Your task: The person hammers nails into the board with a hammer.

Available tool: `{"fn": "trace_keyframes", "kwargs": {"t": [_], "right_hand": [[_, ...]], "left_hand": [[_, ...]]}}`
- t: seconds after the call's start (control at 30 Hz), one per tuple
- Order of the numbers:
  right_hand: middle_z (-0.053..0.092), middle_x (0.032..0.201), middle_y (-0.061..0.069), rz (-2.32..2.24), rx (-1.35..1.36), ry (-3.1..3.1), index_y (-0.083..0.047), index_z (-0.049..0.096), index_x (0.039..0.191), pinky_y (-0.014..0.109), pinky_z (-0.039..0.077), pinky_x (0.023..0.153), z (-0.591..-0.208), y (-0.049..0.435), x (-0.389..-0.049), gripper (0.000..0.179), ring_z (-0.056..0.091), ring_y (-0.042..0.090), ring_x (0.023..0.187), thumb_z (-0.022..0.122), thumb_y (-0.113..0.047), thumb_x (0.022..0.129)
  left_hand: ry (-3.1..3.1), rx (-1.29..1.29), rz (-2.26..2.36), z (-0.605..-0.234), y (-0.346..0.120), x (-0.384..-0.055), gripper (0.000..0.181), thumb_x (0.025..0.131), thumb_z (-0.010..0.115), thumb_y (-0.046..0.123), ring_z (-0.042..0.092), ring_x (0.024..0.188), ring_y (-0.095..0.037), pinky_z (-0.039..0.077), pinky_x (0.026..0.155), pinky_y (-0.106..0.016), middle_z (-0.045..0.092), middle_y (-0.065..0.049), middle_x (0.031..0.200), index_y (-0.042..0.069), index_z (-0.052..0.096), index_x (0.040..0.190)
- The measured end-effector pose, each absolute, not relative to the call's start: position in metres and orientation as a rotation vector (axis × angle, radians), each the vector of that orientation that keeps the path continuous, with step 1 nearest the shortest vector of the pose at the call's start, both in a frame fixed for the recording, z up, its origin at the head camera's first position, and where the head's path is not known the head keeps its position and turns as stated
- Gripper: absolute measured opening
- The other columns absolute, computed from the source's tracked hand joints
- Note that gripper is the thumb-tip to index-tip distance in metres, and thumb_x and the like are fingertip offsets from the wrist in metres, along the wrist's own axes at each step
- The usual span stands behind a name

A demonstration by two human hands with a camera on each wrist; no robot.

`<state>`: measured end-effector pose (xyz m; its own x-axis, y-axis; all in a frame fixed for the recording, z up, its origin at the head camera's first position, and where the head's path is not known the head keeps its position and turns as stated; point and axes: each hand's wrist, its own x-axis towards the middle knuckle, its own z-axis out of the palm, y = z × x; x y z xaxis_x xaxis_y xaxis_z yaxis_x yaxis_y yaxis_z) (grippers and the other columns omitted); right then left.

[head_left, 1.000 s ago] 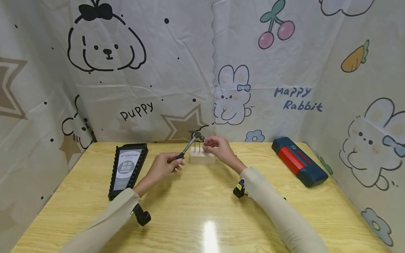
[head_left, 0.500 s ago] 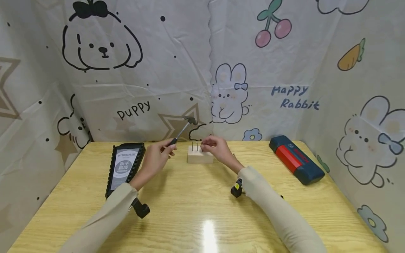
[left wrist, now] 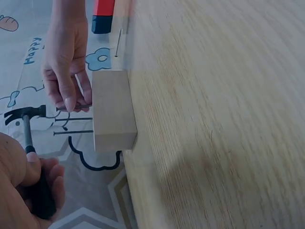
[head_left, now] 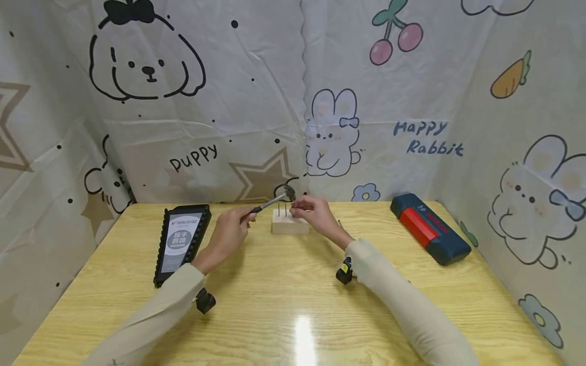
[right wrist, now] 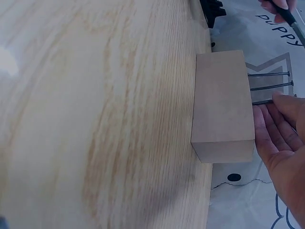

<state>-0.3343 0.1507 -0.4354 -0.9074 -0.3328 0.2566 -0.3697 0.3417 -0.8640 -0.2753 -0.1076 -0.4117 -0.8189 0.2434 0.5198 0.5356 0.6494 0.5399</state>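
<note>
My left hand (head_left: 229, 229) grips a small claw hammer (head_left: 274, 199) by its black handle. In the head view the hammer's head hangs just above the pinched nail, close to the right fingertips. A pale wooden block (head_left: 289, 227) rests near the table's back edge. Two nails (right wrist: 271, 87) stand upright in its top, side by side. My right hand (head_left: 316, 212) pinches a third nail (right wrist: 261, 102) between thumb and fingers, its lower end at the block's top face. In the left wrist view the hammer head (left wrist: 26, 112) is level with that nail, some way off.
A black wrench-set case (head_left: 182, 241) lies at the left of the table (head_left: 274, 305). On the right is a blue and red Bosch case (head_left: 430, 229). A loose nail (left wrist: 118, 44) lies beyond the block. Printed curtains close in the back and sides.
The left hand lifted the hammer up and left, then brought its head back down toward the pinched nail. The right hand keeps its pinch at the block.
</note>
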Motion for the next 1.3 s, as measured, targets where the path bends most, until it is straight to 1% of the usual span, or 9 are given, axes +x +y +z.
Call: {"fn": "trace_keyframes", "kwargs": {"t": [0.1, 0.2, 0.37, 0.63, 0.73, 0.93, 1.1, 1.17, 1.3], "right_hand": [[0.077, 0.109, 0.017, 1.643, 0.668, -2.544, 0.003, 0.072, 0.113, 0.035, 0.061, 0.088, -0.436, 0.151, -0.335, 0.017, 0.075, 0.026, 0.097, 0.071, -0.008, 0.101], [0.076, 0.11, 0.019, 1.662, 0.663, -2.538, 0.003, 0.072, 0.113, 0.035, 0.061, 0.088, -0.436, 0.15, -0.335, 0.016, 0.076, 0.029, 0.098, 0.071, -0.007, 0.101], [0.076, 0.111, 0.021, 1.684, 0.657, -2.527, 0.004, 0.072, 0.112, 0.036, 0.061, 0.089, -0.435, 0.149, -0.335, 0.015, 0.076, 0.033, 0.1, 0.071, -0.005, 0.1], [0.077, 0.107, 0.015, 1.65, 0.664, -2.521, 0.001, 0.071, 0.111, 0.033, 0.061, 0.086, -0.439, 0.149, -0.335, 0.013, 0.076, 0.022, 0.094, 0.071, -0.005, 0.1], [0.077, 0.106, 0.014, 1.634, 0.676, -2.507, 0.002, 0.071, 0.111, 0.033, 0.061, 0.084, -0.44, 0.15, -0.334, 0.014, 0.076, 0.022, 0.093, 0.071, -0.005, 0.1], [0.076, 0.107, 0.018, 1.638, 0.652, -2.5, 0.001, 0.072, 0.111, 0.036, 0.061, 0.084, -0.439, 0.149, -0.332, 0.016, 0.075, 0.03, 0.095, 0.073, -0.009, 0.1], [0.076, 0.107, 0.016, 1.639, 0.637, -2.505, 0.0, 0.072, 0.111, 0.03, 0.06, 0.083, -0.441, 0.148, -0.331, 0.016, 0.073, 0.024, 0.094, 0.074, -0.01, 0.099], [0.076, 0.108, 0.016, 1.64, 0.638, -2.507, 0.001, 0.072, 0.112, 0.03, 0.059, 0.084, -0.442, 0.148, -0.332, 0.017, 0.073, 0.025, 0.095, 0.074, -0.009, 0.099], [0.076, 0.108, 0.018, 1.642, 0.641, -2.5, 0.003, 0.071, 0.112, 0.033, 0.06, 0.085, -0.441, 0.148, -0.331, 0.017, 0.073, 0.03, 0.098, 0.074, -0.008, 0.099]], "left_hand": [[-2.454, -0.616, -1.016, -0.411, -0.108, -0.274, 0.014, 0.102, 0.066, -0.001, 0.071, 0.07, -0.024, 0.056, 0.06, -0.033, 0.076, -0.014, 0.086, -0.005, 0.077, 0.109], [-2.484, -0.632, -0.977, -0.412, -0.108, -0.273, 0.014, 0.101, 0.067, -0.001, 0.068, 0.068, -0.02, 0.052, 0.058, -0.03, 0.076, -0.013, 0.087, -0.004, 0.077, 0.109], [-2.513, -0.642, -0.941, -0.416, -0.107, -0.271, 0.014, 0.101, 0.067, 0.001, 0.068, 0.07, -0.019, 0.053, 0.06, -0.031, 0.077, -0.013, 0.089, -0.003, 0.077, 0.11], [-2.514, -0.64, -1.021, -0.42, -0.106, -0.27, 0.016, 0.102, 0.065, -0.001, 0.068, 0.069, -0.018, 0.053, 0.059, -0.03, 0.077, -0.016, 0.092, -0.005, 0.076, 0.113], [-2.518, -0.632, -1.035, -0.418, -0.104, -0.27, 0.018, 0.102, 0.065, -0.001, 0.07, 0.071, -0.019, 0.055, 0.06, -0.03, 0.077, -0.017, 0.092, -0.006, 0.076, 0.115], [-2.423, -0.624, -1.066, -0.411, -0.1, -0.271, 0.016, 0.103, 0.064, 0.0, 0.072, 0.072, -0.026, 0.059, 0.062, -0.035, 0.076, -0.016, 0.089, -0.006, 0.076, 0.112], [-2.277, -0.641, -1.018, -0.41, -0.101, -0.267, 0.021, 0.102, 0.064, -0.002, 0.071, 0.076, -0.029, 0.06, 0.066, -0.041, 0.074, -0.018, 0.094, -0.008, 0.072, 0.12], [-2.304, -0.662, -0.927, -0.413, -0.103, -0.267, 0.019, 0.101, 0.064, -0.003, 0.072, 0.077, -0.028, 0.06, 0.068, -0.04, 0.074, -0.017, 0.093, -0.008, 0.072, 0.118], [-2.421, -0.717, -0.743, -0.418, -0.105, -0.266, 0.009, 0.1, 0.066, -0.005, 0.072, 0.077, -0.028, 0.061, 0.069, -0.04, 0.072, -0.015, 0.087, -0.007, 0.073, 0.106]]}}
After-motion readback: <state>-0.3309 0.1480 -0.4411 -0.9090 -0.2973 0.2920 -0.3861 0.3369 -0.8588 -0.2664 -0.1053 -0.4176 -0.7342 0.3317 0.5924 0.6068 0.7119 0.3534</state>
